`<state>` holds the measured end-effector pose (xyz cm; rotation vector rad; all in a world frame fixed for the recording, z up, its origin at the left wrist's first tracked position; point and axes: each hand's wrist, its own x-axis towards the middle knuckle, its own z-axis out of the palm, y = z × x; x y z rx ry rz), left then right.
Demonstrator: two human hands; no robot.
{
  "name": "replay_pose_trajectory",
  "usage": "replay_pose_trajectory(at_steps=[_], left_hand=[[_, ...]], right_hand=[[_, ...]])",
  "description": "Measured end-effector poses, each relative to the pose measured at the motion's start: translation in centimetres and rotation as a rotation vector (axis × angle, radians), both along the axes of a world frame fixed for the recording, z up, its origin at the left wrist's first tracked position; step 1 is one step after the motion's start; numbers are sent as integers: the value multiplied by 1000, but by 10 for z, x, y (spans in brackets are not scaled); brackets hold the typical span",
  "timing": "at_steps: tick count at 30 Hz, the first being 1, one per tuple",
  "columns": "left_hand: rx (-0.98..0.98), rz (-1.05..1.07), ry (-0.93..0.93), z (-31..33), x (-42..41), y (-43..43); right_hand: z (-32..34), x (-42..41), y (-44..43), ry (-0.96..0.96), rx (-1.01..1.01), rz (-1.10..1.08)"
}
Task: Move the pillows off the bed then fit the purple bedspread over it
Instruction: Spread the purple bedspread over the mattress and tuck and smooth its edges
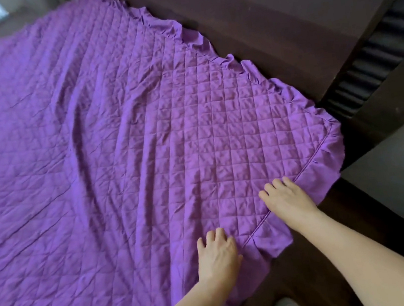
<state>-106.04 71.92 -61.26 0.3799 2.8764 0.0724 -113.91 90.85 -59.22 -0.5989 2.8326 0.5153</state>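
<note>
- Purple bedspread (116, 139): laid out wrinkled, ruffled edge (rounded at the near corner) lying against the dark wood frame (270, 39).
- Right grip (287, 198): fingers apart, flat on the quilting at the piped seam.
- Left grip (217, 251): likewise splayed, pressing fabric just beside it.

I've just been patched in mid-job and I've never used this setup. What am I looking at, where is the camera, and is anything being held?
There is no machine here. These are a person's two bare hands, seen from one wide-angle camera worn on the head, which looks forward and down. The purple quilted bedspread with a ruffled edge lies spread out wide, with some wrinkles. The left hand and the right hand both rest on it near its rounded corner, fingers relaxed. Neither hand holds anything.
</note>
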Motion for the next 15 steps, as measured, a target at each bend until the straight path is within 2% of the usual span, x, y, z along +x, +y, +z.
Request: replay_pose_trajectory(at_steps=[5,7,9,13,15], left_hand=[[53,-14,30,-5,5,17],[81,-49,44,-5,11,26],[94,-36,38,-5,14,32],[82,-37,20,-3,10,33],[86,-47,38,-1,8,31]], right_hand=[[-4,-14,21,-63,-77,127],[9,-13,35,-88,-37,153],[21,-11,50,-129,-38,98],[18,-9,63,-27,-81,43],[14,-11,56,-87,9,75]])
